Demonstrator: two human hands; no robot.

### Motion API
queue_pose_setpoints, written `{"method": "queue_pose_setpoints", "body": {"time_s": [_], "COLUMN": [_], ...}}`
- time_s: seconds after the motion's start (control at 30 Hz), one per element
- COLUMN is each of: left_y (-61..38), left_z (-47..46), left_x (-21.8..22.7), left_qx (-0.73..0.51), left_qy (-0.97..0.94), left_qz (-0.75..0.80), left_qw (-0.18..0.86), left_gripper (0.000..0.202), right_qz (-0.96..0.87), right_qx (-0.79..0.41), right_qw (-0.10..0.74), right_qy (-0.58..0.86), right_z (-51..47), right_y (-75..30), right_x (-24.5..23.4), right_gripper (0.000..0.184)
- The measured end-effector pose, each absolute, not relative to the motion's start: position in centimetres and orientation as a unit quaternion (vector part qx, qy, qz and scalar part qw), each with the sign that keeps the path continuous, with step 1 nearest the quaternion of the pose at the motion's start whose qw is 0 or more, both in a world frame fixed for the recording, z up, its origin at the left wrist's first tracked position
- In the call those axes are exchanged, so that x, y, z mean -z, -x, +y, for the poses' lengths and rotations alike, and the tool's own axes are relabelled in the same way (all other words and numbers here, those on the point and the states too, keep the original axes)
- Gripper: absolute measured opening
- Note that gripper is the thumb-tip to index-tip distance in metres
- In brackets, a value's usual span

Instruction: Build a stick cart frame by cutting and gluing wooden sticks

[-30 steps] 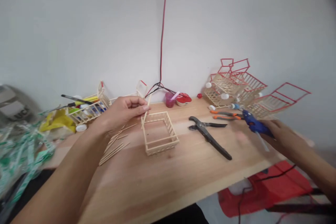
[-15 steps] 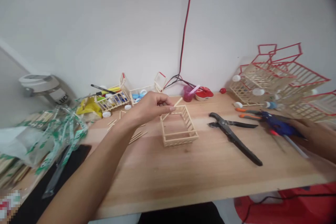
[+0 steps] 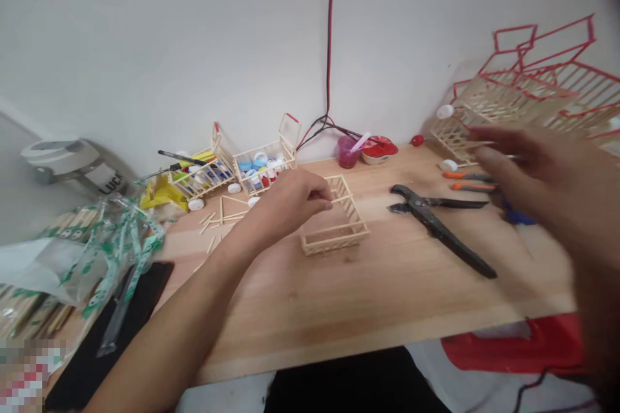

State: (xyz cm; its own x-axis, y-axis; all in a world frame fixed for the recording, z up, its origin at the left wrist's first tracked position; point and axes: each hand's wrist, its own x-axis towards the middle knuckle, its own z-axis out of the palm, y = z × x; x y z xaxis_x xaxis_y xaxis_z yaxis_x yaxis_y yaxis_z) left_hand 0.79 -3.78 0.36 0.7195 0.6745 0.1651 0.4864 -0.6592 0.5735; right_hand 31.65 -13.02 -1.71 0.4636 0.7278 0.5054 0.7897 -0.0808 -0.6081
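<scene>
In the head view, the open-topped pale wooden craft-stick basket [image 3: 334, 232] sits on the pine workbench [image 3: 339, 310], its slatted walls up but lacking the raised frame of the red-edged stick baskets [image 3: 513, 93], the left hand [image 3: 290, 197] curled narrowly at its rim, any held stick unclear, the blurred right hand [image 3: 533, 174] spread wide near a blue glue gun [image 3: 518, 216].

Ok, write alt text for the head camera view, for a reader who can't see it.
A person's left hand reaches to the back corner of an open popsicle-stick basket on a wooden workbench. The blurred right hand is raised beyond black pliers, near red-trimmed stick baskets by the wall.
</scene>
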Motion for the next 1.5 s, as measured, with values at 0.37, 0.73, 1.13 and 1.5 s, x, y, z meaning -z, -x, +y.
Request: {"method": "queue_pose_setpoints", "body": {"time_s": [0.37,0.73,1.13,1.5], "left_y": [-2.0,-2.5,-2.7,-3.0], "left_z": [-4.4,-5.1,-5.2,-5.3], "left_x": [1.0,1.1,1.2,1.2], "left_qx": [-0.188,-0.182,-0.115,-0.089], "left_qy": [-0.923,-0.921,-0.933,-0.935], "left_qz": [0.302,0.302,0.324,0.33], "left_qw": [0.15,0.164,0.106,0.095], "left_gripper": [0.009,0.012,0.012,0.013], "right_qz": [-0.537,-0.532,-0.539,-0.566], "right_qx": [-0.283,-0.284,-0.272,-0.241], "right_qw": [0.578,0.574,0.555,0.534], "right_qy": [0.546,0.554,0.572,0.58], "right_z": [-6.0,-6.4,-6.2,-6.3], "right_y": [-22.7,-23.2,-23.8,-23.8], "right_x": [9.1,9.2,9.3,9.3], "right_gripper": [0.028,0.024,0.02,0.021]}}
